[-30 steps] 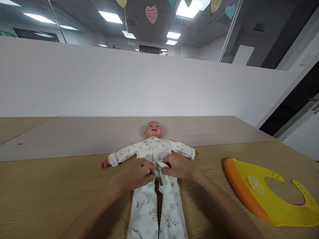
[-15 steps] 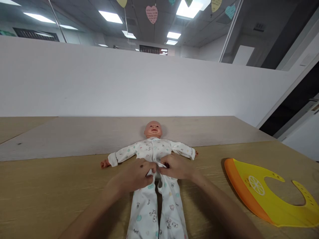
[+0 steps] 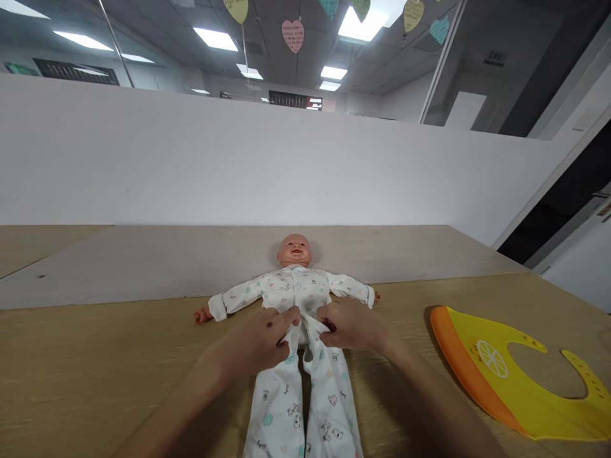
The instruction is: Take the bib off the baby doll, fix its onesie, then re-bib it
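Note:
On its back on the table lies a baby doll (image 3: 294,250), head away from me and arms spread. It wears a white printed romper (image 3: 280,407), which parts in a gap between the legs. My left hand (image 3: 262,336) is closed on one side of the romper's front at the waist, fingers curled into the cloth. Opposite it, my right hand (image 3: 354,324) pinches the other edge of the front and draws a fold of cloth tight. The gripped edges are partly hidden under my fingers.
A yellow bib (image 3: 518,375) with an orange pocket lies on the wooden table (image 3: 119,362) to the right. Behind the doll run a pale board (image 3: 157,261) and a white wall (image 3: 229,165), with glass and hanging paper hearts above.
My right hand has shifted slightly right, away from the left, stretching the romper's edge with it. My left hand stays nearly in place.

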